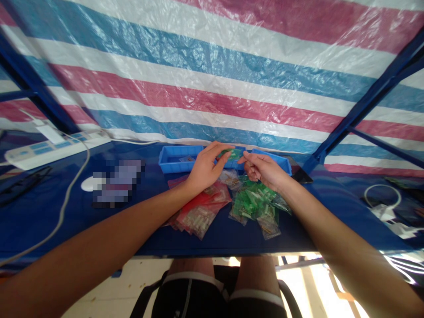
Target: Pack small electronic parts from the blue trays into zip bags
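My left hand (209, 164) is over the blue bins, with a small green plastic bag (234, 154) pinched between thumb and fingers. Just right of that bag is my right hand (261, 169), its fingers curled and the index fingertip close to the thumb; whether anything is between them is too small to tell. Below the right hand lies a heap of green bags (253, 198) among clear ones with small metal-looking parts inside. Red bags (198, 205) and clear bags with similar contents lie in a pile under my left wrist.
A blue bin (177, 165) stands at the table's back, with another blue bin (283, 163) to the right. At the left are a power strip (59, 148), a white cable, a white mouse-like object (91, 183) and a blurred-out phone-like object. A white charger (384, 212) lies right.
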`<state>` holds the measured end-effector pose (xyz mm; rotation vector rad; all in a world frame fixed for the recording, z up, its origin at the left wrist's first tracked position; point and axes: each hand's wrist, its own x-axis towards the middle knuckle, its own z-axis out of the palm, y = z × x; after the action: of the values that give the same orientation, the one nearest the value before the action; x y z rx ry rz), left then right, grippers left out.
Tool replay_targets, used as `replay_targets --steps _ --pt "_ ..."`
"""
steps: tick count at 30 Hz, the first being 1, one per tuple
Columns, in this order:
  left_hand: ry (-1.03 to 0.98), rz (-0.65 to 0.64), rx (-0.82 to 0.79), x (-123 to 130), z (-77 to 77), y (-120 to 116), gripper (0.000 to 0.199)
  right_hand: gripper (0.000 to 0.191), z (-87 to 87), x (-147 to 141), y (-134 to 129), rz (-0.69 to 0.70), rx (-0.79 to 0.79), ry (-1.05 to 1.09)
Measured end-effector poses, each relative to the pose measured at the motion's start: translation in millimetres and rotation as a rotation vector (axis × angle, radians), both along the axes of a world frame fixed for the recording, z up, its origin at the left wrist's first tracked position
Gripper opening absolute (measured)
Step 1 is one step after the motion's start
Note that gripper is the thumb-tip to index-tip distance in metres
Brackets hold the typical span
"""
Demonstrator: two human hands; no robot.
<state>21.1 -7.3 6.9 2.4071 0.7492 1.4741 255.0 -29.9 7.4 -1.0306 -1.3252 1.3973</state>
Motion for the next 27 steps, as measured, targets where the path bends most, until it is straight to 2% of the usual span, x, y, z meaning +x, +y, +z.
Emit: replay_targets --steps 5,8,11,15,21,25,27 --pt "0.011 -0.04 -0.083 1.5 -4.1 -1.4 0.03 0.052 -0.7 -0.9 -0.1 -0.009 0.004 0.013" --pt "0.012 -0.053 -0.118 1.8 -6.7 -1.7 0.038 0.049 -1.0 -0.1 -0.4 -0.006 0.039 0.024" --pt "0.006 -0.121 -0.219 1.5 -10.2 -0.6 0.05 0.046 -1.6 2.2 -0.5 0.026 0.09 -0.033" --pt "-0.008 -0.189 -0.296 1.5 -14.4 2.0 0.055 0.044 -3.3 4.5 0.0 0.044 0.105 -0.067" --pt "0.06 -0.215 -0.341 1.9 -14.7 2.9 0.063 0.042 -2.8 3.9 0.8 -0.016 0.172 -0.061" --pt "0.117 -0.203 -0.331 3.2 -14.7 3.9 0.074 0.038 3.2 5.4 1.2 -0.086 0.213 0.065" --pt "0.151 -0.225 -0.299 4.0 -14.9 4.7 0.068 0.039 6.4 7.7 2.7 -0.162 0.218 0.125"
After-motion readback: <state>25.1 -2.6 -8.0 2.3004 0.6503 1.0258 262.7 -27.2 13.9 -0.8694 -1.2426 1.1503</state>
